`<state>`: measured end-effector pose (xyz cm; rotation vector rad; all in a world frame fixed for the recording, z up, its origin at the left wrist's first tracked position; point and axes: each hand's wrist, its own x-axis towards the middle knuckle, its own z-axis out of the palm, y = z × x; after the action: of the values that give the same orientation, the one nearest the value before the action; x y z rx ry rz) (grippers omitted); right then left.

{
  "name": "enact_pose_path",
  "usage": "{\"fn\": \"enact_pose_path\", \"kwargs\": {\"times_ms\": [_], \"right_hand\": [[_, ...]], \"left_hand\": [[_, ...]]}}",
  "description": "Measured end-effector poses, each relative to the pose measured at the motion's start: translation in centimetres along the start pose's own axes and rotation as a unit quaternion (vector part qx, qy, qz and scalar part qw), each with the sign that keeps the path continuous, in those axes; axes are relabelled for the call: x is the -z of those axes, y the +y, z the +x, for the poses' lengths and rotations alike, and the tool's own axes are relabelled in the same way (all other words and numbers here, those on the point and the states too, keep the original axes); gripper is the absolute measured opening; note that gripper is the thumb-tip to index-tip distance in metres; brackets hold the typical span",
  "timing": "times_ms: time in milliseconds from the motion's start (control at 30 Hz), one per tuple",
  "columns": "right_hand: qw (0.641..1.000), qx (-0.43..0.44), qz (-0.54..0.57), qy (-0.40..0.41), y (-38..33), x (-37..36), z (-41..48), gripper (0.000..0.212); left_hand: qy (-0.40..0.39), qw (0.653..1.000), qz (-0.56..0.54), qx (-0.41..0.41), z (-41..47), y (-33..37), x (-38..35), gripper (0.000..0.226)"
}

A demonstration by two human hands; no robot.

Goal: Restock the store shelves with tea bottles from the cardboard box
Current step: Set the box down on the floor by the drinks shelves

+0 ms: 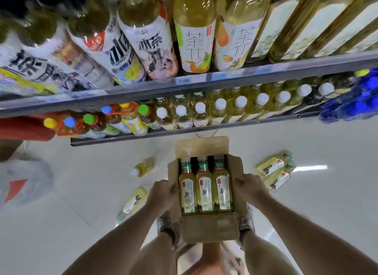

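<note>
An open cardboard box (210,227) sits low in front of me, over my feet. Three tea bottles (205,189) with green caps and pale labels lie side by side in it. My left hand (162,193) grips the box's left wall, thumb over the rim. On the opposite side, my right hand (248,187) grips the right wall the same way. Beyond the box, the lower shelf (204,128) holds rows of white-capped tea bottles (221,108). The upper shelf (225,76) carries larger tea bottles (194,39).
Loose bottles lie on the pale floor: one (143,168) left of the box, one (134,202) near my left forearm, two (276,172) to the right. Colour-capped bottles (90,121) fill the lower shelf's left. Blue packs (353,104) sit far right. A clear bag (22,184) lies left.
</note>
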<state>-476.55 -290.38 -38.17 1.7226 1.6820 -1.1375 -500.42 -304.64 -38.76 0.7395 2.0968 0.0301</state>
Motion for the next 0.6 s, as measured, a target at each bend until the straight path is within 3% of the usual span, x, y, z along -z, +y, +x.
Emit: {"fn": "enact_pose_path", "kwargs": {"times_ms": [300,433,533,600], "right_hand": [[1.000,0.004,0.021,-0.006,-0.4,0.3,5.3,0.026],[0.999,-0.031,0.021,0.026,-1.2,0.8,4.9,0.023],[0.992,-0.074,-0.034,0.100,-2.9,1.9,2.9,0.033],[0.983,-0.054,-0.090,0.153,-4.3,2.9,1.5,0.044]], "left_hand": [[-0.018,0.999,-0.046,0.007,6.1,-1.3,-0.7,0.037],[-0.015,0.995,-0.074,0.071,6.7,-0.8,0.3,0.021],[0.058,0.987,-0.053,0.140,5.0,1.2,1.6,0.044],[0.111,0.988,0.053,0.089,3.2,2.6,2.7,0.060]]}}
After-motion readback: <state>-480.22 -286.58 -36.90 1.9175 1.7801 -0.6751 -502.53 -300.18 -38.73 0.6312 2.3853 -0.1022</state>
